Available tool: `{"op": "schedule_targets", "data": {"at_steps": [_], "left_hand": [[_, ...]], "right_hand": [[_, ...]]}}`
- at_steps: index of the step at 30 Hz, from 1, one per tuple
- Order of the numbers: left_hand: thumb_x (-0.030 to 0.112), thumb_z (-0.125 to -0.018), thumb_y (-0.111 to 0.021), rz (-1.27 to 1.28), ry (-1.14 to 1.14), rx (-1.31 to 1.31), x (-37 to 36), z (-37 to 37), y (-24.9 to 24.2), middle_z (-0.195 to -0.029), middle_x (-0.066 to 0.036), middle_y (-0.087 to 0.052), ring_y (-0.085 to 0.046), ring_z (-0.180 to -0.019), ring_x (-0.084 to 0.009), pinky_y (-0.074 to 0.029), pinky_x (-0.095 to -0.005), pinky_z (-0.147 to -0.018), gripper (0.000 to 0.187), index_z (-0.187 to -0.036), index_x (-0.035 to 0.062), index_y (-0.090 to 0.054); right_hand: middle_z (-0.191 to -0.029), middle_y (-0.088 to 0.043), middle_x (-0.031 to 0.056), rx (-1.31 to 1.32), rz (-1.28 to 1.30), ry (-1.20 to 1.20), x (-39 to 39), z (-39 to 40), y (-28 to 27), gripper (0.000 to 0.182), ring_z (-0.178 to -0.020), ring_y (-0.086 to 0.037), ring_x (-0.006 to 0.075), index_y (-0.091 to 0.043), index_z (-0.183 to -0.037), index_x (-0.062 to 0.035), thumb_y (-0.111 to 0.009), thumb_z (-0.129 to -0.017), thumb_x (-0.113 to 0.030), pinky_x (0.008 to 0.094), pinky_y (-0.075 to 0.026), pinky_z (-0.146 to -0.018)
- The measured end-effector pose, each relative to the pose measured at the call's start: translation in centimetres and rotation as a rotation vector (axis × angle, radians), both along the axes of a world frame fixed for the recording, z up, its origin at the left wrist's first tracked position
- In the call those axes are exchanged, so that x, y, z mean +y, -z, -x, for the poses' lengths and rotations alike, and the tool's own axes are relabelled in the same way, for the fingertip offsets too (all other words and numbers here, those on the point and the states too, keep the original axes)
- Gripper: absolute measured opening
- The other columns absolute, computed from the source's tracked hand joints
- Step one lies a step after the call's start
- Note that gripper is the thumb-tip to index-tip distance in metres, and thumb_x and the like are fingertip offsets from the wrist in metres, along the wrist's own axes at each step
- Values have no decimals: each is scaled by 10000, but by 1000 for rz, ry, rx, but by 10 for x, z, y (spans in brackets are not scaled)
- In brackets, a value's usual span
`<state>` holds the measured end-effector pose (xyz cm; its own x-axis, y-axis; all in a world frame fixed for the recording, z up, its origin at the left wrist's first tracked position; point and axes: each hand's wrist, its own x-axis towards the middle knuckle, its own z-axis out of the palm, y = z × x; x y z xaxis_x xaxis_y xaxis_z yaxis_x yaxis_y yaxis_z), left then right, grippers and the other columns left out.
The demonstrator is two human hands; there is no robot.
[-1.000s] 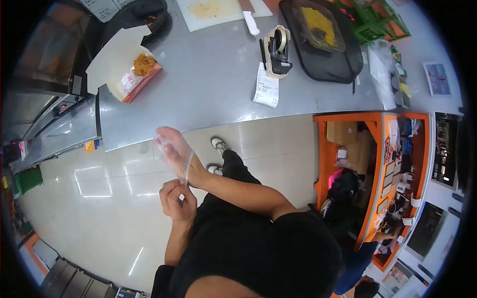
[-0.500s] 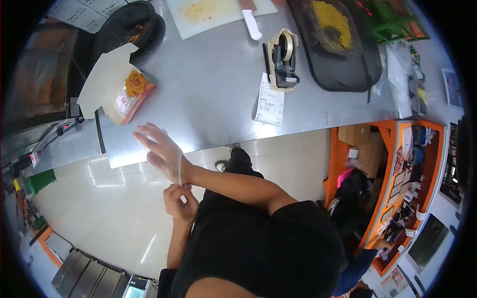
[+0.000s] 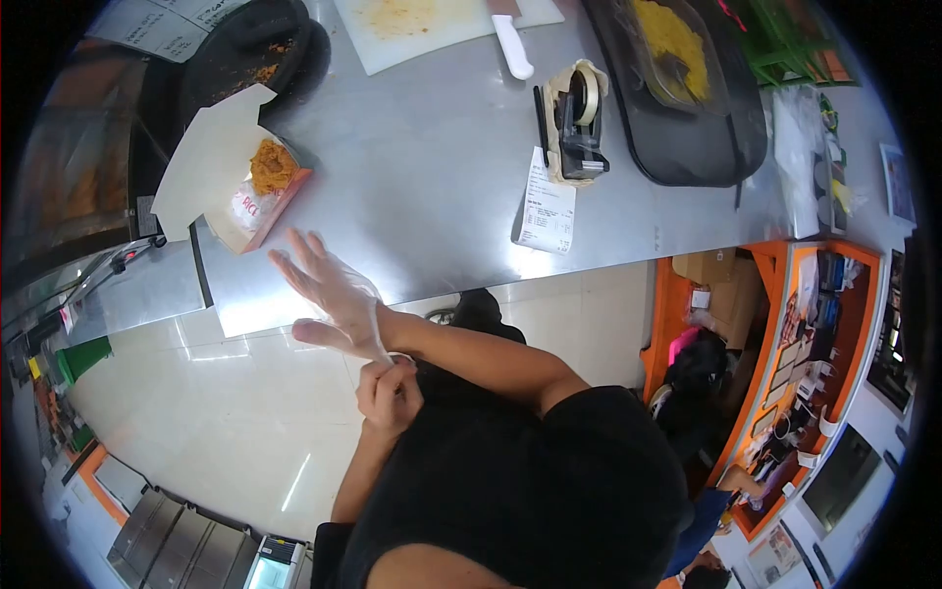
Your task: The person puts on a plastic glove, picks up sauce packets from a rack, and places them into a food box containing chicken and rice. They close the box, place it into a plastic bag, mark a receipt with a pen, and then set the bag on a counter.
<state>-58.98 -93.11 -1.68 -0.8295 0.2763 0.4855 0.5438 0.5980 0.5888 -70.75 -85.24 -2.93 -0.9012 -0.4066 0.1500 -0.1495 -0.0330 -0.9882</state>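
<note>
My right hand (image 3: 334, 299), inside a clear plastic glove (image 3: 365, 287), reaches left over the steel counter's front edge with its fingers spread and nothing in them. At that wrist my left hand (image 3: 390, 393) pinches the glove's cuff. Just beyond my right fingertips, an open paper box (image 3: 228, 228) holds a piece of fried food (image 3: 272, 167) and a white wrapped packet (image 3: 245, 207).
On the counter (image 3: 412, 177) are a tape dispenser (image 3: 579, 128), a receipt (image 3: 546, 211), a knife (image 3: 512, 47) on a white board (image 3: 392, 29), a black tray (image 3: 677, 162) bearing a tub of yellow food (image 3: 672, 44), and a round black pan (image 3: 235, 59). Another person's arm (image 3: 741, 481) shows at lower right.
My left hand has moved slightly right and up, drawing the cuff along my right wrist. My right fingers have spread wider. The counter items have shifted slightly in view.
</note>
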Motion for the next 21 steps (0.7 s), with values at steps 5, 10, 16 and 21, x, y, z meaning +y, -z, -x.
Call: {"op": "schedule_targets", "data": {"at_steps": [5,10,16,21], "left_hand": [[-129,-682,-691,-34,82,-43,-10,1,2,-857,-117,-612,-646,-710,-257,-535,-332,-564,265,-878,45,-655],[-110,-673,-697,-151,212,-130,-28,8,8,-887,-85,-609,-649,-725,-241,-527,-312,-577,264,-861,72,-666],[-66,-721,-690,-270,488,-125,-32,16,16,-876,-63,-579,-636,-690,-210,-526,-311,-558,221,-892,68,-651],[-51,-738,-676,-376,867,-214,10,5,15,-872,-63,-566,-629,-681,-196,-534,-304,-555,199,-900,62,-648]], "right_hand": [[-1626,66,224,-136,102,170,-9,-11,22,1036,-1507,74,326,84,-1547,-12,-566,-930,-531,438,7,-1201],[-1617,-80,248,-399,330,324,-13,-6,4,964,-1500,-118,306,49,-1541,29,-487,-954,-515,390,-119,-1196],[-1619,-116,223,-166,199,482,10,-22,10,931,-1504,-124,314,-35,-1544,41,-488,-929,-492,418,-96,-1201],[-1629,-124,183,-54,143,750,67,-72,6,921,-1510,-98,307,-108,-1549,33,-555,-885,-423,454,-45,-1211]]}}
